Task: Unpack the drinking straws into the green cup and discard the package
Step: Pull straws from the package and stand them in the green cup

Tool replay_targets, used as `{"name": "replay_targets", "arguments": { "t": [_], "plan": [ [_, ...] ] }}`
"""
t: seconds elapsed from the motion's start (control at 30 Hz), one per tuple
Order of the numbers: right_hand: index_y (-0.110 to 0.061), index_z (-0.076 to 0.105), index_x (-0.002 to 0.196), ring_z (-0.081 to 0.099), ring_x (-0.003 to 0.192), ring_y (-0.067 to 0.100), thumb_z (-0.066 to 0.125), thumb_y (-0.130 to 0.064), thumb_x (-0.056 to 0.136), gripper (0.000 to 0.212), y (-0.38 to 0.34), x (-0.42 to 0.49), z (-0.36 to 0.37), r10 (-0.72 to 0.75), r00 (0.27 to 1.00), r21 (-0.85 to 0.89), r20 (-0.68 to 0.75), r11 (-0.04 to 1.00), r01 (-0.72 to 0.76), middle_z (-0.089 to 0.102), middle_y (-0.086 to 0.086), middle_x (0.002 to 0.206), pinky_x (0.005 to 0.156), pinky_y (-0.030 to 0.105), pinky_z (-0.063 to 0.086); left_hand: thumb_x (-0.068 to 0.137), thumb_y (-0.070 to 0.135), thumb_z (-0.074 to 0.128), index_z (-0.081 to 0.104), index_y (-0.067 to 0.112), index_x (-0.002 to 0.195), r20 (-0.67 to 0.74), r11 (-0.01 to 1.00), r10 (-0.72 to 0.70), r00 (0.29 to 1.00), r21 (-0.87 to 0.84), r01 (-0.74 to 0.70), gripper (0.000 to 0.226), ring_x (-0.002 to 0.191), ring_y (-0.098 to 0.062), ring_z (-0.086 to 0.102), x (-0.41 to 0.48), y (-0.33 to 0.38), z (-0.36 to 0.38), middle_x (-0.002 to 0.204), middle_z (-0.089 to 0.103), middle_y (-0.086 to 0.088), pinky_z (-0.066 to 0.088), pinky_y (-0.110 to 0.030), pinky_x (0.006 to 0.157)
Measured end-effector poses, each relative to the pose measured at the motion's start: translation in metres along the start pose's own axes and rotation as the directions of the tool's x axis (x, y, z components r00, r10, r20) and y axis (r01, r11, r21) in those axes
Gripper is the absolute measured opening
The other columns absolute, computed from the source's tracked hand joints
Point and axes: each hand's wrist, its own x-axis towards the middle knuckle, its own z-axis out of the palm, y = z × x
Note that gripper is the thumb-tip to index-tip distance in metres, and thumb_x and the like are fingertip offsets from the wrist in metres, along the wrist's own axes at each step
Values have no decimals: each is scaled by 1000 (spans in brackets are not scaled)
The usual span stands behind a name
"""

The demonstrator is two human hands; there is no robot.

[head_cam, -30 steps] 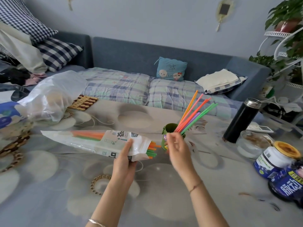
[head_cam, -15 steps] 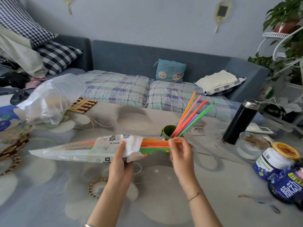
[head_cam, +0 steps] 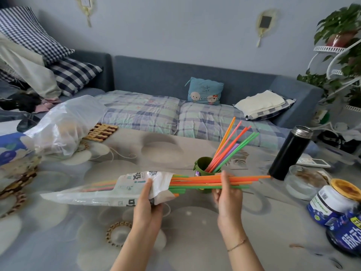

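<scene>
My left hand (head_cam: 148, 204) grips the open end of the white printed straw package (head_cam: 109, 189), held level above the table. A bundle of orange and green straws (head_cam: 199, 182) sticks out of it to the right, and my right hand (head_cam: 227, 192) is closed around that bundle. Just behind the bundle stands the green cup (head_cam: 203, 169), partly hidden by the straws and my fingers. Several straws (head_cam: 232, 147) in orange, pink, purple and green lean out of the cup to the upper right.
A black thermos (head_cam: 289, 153) stands right of the cup, with a glass jar (head_cam: 302, 182), a white jar with a yellow lid (head_cam: 332, 202) and a blue packet (head_cam: 345, 235) near the right edge. A clear plastic bag (head_cam: 64, 128) lies at the left. A sofa runs behind the table.
My right hand took hold of the straws at the package mouth and pulled them rightward, so they stick out much farther. The package tipped to a flatter angle.
</scene>
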Motion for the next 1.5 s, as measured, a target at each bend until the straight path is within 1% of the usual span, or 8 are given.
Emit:
{"name": "replay_targets", "arguments": {
  "t": [0.13, 0.3, 0.5, 0.7, 0.87, 1.03, 1.2, 1.5],
  "plan": [
    [-16, 57, 71, 34, 37, 4, 58, -20, 89, 19, 0, -5, 2, -19, 999, -1, 51, 1000, 19, 46, -9, 41, 35, 14, 26, 93, 18, 59, 59, 9, 119, 16, 1000, 8, 1000, 11, -8, 28, 101, -25, 64, 3, -1, -2, 122, 67, -14, 41, -54, 106],
    [-14, 63, 80, 47, 50, 7, 59, -22, 89, 13, 16, -11, 12, 90, 978, -155, 187, 986, -61, 56, 0, 68, 43, 17, 35, 94, 16, 59, 56, 9, 125, -26, 997, -45, 999, 57, 46, 33, 88, -20, 65, -11, -16, 6, 103, 70, -9, 58, -29, 56],
    [-13, 50, 64, 35, 34, 6, 54, -15, 92, 28, -8, 2, -4, -9, 1000, 4, -8, 1000, 9, 41, -7, 40, 32, 16, 24, 95, 15, 57, 61, 10, 113, -2, 1000, -5, 1000, -24, 5, 19, 97, -26, 63, -4, 3, 1, 109, 67, -11, 44, -58, 99],
    [-13, 58, 67, 40, 35, 11, 59, -13, 88, 21, 2, -4, 4, 57, 984, -102, 168, 994, -40, 52, -3, 49, 34, 19, 29, 95, 13, 56, 59, 14, 95, -43, 999, -43, 998, 23, 44, 3, 79, -19, 62, -11, -6, 5, 68, 75, 0, 50, -38, 73],
    [-10, 61, 72, 46, 35, 11, 60, -15, 88, 17, -3, -4, 8, 57, 972, -177, 228, 984, -16, 57, 3, 54, 34, 19, 35, 95, 10, 56, 59, 12, 91, -60, 997, -61, 996, 43, 64, 5, 76, -17, 62, -17, -14, 12, 68, 73, -1, 52, -22, 40],
    [-10, 57, 64, 43, 29, 10, 58, -12, 89, 25, -34, 14, 4, -50, 978, -115, 201, 991, 74, 56, -2, 41, 30, 18, 33, 94, 14, 57, 56, 10, 122, -29, 998, -65, 997, -11, 64, 28, 86, -24, 64, -9, 1, 6, 102, 69, -10, 56, -50, 81],
    [-11, 57, 65, 44, 32, 11, 59, -21, 89, 26, -85, 50, -6, -158, 962, -145, 223, 970, 193, 54, -3, 43, 33, 18, 36, 97, 12, 52, 57, 15, 98, -6, 996, -56, 998, -74, 55, 5, 87, -27, 64, -9, 11, 4, 99, 67, -12, 56, -53, 58],
    [-7, 62, 77, 58, 44, 11, 54, -32, 91, 30, -83, 101, 0, -230, 934, -625, 274, 696, 354, 62, 7, 61, 40, 20, 48, 96, 13, 54, 58, 13, 101, -8, 998, -58, 998, -31, 58, 6, 89, -26, 64, -11, 8, 2, 100, 67, -11, 57, -49, 63]
  ]
}}
